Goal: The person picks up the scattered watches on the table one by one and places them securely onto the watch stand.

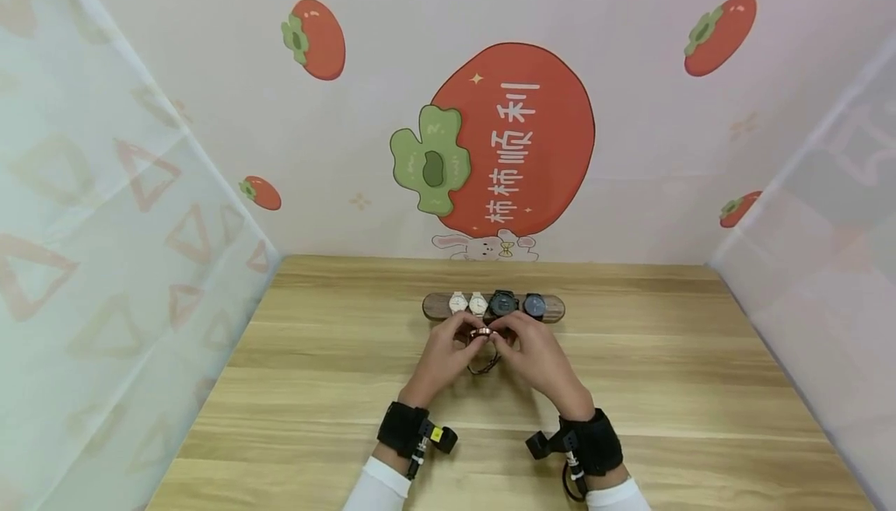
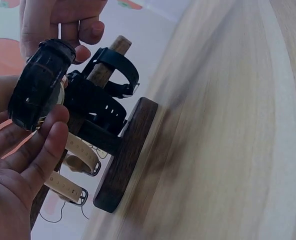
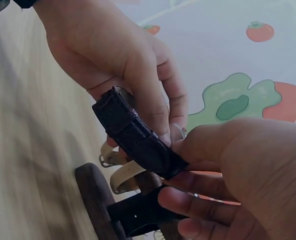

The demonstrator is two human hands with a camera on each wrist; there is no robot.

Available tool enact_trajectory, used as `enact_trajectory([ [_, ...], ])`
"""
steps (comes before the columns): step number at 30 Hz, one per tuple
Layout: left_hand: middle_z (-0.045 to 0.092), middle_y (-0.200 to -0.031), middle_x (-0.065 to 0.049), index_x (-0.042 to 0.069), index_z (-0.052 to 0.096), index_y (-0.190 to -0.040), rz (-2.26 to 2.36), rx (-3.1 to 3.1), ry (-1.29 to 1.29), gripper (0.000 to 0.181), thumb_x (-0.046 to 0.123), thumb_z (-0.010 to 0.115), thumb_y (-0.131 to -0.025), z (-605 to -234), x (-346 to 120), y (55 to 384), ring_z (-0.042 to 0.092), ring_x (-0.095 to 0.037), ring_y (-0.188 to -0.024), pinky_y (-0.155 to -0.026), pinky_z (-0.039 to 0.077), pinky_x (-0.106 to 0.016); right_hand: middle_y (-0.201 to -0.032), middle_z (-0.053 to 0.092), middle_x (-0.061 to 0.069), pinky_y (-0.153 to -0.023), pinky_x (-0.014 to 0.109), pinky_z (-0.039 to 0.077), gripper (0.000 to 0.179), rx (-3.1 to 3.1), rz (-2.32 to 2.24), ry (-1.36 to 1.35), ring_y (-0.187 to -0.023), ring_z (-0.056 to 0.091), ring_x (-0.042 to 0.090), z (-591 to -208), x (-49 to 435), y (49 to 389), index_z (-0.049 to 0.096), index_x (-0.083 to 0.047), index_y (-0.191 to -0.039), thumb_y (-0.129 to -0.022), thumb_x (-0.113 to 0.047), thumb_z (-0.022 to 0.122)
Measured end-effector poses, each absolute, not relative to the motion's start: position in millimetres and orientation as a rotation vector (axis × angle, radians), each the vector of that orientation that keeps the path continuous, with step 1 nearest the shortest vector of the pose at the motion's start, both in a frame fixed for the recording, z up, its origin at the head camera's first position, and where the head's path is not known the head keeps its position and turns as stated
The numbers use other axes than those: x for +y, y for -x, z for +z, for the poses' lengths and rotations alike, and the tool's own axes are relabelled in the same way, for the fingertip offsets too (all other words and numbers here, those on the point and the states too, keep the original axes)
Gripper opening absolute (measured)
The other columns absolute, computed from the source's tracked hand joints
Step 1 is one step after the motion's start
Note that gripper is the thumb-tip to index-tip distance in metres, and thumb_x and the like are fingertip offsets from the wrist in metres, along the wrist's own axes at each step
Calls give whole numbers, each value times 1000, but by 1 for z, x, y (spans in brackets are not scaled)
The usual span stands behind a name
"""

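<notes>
A wristwatch (image 1: 481, 333) with a dark strap and a rose-gold case is held up between both hands, just in front of a watch stand. My left hand (image 1: 442, 351) pinches one side of its case, while my right hand (image 1: 542, 354) grips the other side with thumb and fingers. In the left wrist view the dark strap (image 2: 35, 87) forms a closed-looking loop beside the left fingers. From the right wrist, the strap (image 3: 133, 132) hangs between the two hands, and the dial faces away. Fingers hide part of the case.
Behind the hands, the dark wooden watch stand (image 1: 435, 306) carries two cream-strapped watches (image 1: 477, 303) on the left and two black watches (image 1: 503, 303) on the right. It stands on a wood-grain table (image 1: 336, 355) near a printed backdrop (image 1: 630, 145).
</notes>
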State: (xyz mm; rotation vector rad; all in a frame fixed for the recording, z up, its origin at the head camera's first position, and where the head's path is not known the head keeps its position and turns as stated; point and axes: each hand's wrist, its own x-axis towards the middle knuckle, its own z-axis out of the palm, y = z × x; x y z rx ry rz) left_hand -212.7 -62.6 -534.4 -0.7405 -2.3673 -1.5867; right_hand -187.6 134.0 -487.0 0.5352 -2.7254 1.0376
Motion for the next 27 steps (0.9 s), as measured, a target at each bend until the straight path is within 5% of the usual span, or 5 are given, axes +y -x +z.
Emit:
enact_trajectory([
  [27, 66, -124, -11, 9, 68, -116, -1718, -2259, 820, 22, -2, 74, -97, -539, -77, 209, 70, -26, -110, -97, 65, -33, -106, 75, -2, -74, 27, 58, 23, -2723, 1074, -520, -88, 67, 8, -498, 135, 190, 77, -14, -123, -101, -20, 77],
])
